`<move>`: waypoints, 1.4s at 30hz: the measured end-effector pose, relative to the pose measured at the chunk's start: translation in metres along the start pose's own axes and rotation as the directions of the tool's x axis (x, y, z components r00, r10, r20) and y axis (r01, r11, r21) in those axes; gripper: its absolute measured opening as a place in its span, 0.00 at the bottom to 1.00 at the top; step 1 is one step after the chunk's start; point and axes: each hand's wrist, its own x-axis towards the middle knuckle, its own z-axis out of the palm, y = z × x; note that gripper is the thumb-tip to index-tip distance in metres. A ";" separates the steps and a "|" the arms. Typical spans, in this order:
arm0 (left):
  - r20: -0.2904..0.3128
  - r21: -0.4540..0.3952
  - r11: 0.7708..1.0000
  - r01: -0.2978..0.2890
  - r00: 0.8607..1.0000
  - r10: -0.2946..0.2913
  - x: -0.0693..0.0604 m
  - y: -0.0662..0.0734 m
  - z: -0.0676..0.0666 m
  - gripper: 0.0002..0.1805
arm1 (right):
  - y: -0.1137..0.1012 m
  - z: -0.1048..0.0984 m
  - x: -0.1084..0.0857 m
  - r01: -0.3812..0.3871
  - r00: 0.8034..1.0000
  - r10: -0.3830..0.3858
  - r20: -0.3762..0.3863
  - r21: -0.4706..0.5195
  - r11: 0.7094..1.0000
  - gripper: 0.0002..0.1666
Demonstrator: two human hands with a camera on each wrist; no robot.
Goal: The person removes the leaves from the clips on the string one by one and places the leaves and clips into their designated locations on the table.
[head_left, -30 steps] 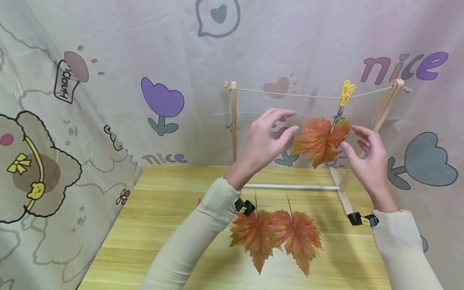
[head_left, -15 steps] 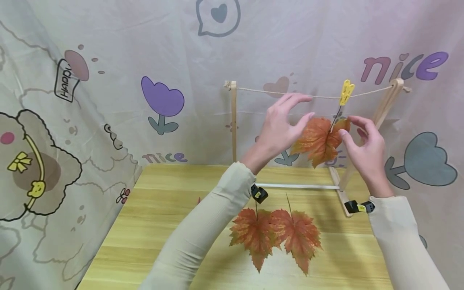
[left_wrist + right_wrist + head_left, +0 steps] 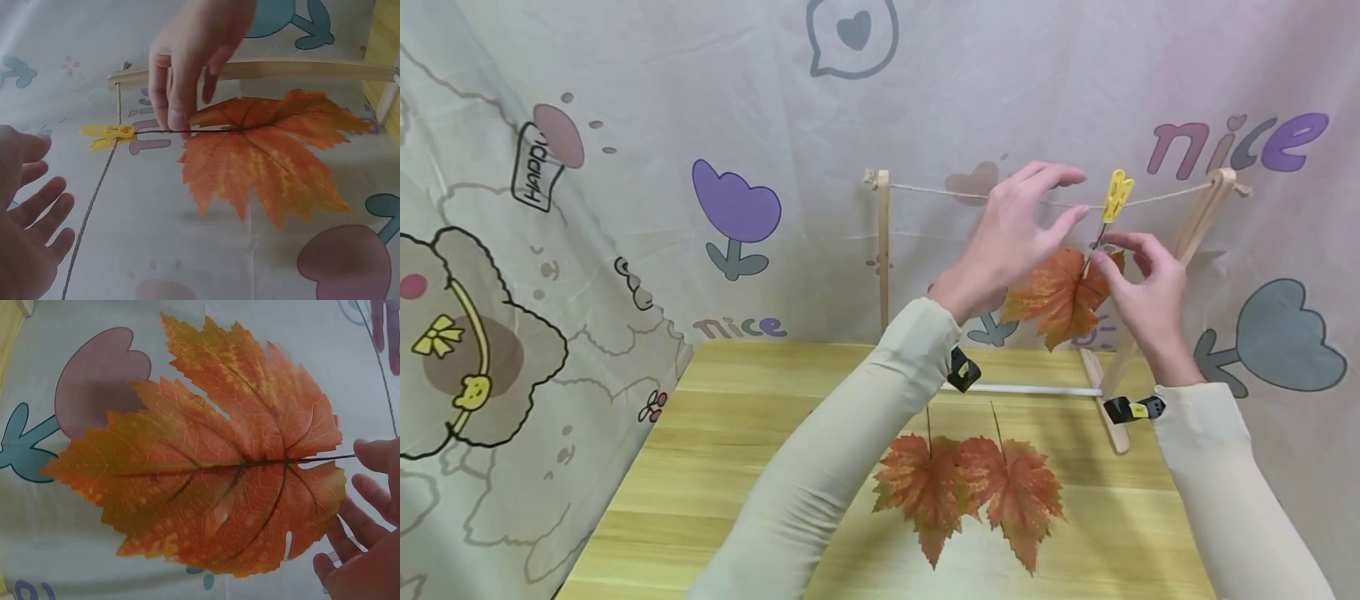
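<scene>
A yellow clothespin (image 3: 1117, 197) sits on the rope (image 3: 928, 191), gripping the dark stem of an orange artificial maple leaf (image 3: 1056, 292) that hangs below it. My right hand (image 3: 1150, 287) is at this stem, thumb tip against it and the forefinger a little apart, as the right wrist view shows. Left of the clothespin, my left hand (image 3: 1015, 229) hovers by the rope with thumb and fingers spread, holding nothing. In the left wrist view its fingers (image 3: 40, 209) stand apart from the clothespin (image 3: 107, 135). Part of the hanging leaf is hidden behind both hands in the head view.
Two more maple leaves (image 3: 925, 492) (image 3: 1018, 492) lie side by side on the wooden table (image 3: 700, 467), stems pointing away. A wooden frame with a left post (image 3: 883, 258) and right post (image 3: 1206, 208) carries the rope. A white bar (image 3: 1037, 389) joins its base. Printed cloth hangs behind.
My left hand has moved up and right toward the clothespin. The right hand has risen from the leaf's right edge to its stem. The leaf and clothespin have stayed almost in place.
</scene>
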 end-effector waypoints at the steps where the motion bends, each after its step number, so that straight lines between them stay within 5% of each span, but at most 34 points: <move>1: 0.015 -0.001 1.000 0.013 1.000 -0.013 0.003 0.000 0.001 0.21 | 0.000 0.001 0.001 -0.008 1.000 0.008 0.000 0.010 1.000 0.21; 9: 0.141 0.059 0.994 0.092 0.985 -0.099 0.029 0.001 0.011 0.25 | 0.002 0.008 0.005 -0.035 0.999 0.035 0.003 0.093 0.995 0.13; 15: 0.213 0.068 0.981 0.181 0.958 -0.192 0.045 0.003 0.024 0.27 | 0.003 0.003 0.004 -0.021 1.000 0.021 -0.002 0.120 0.993 0.06; 20: 0.280 0.075 0.979 0.189 0.938 -0.202 0.053 0.004 0.036 0.27 | 0.003 -0.001 0.002 0.001 1.000 0.000 -0.015 0.103 0.995 0.11; 29: 0.221 -0.081 0.943 0.323 0.928 -0.299 0.056 0.011 0.042 0.21 | 0.005 -0.003 0.005 0.029 0.999 -0.025 -0.045 0.082 0.996 0.06; 35: 0.190 -0.128 0.932 0.338 0.931 -0.312 0.056 0.011 0.040 0.13 | 0.006 -0.005 0.005 0.033 0.998 -0.029 -0.057 0.057 0.998 0.10; 42: 0.197 -0.135 0.933 0.333 0.932 -0.304 0.060 0.011 0.037 0.14 | 0.004 -0.003 0.007 0.031 0.998 -0.029 -0.054 0.032 0.999 0.13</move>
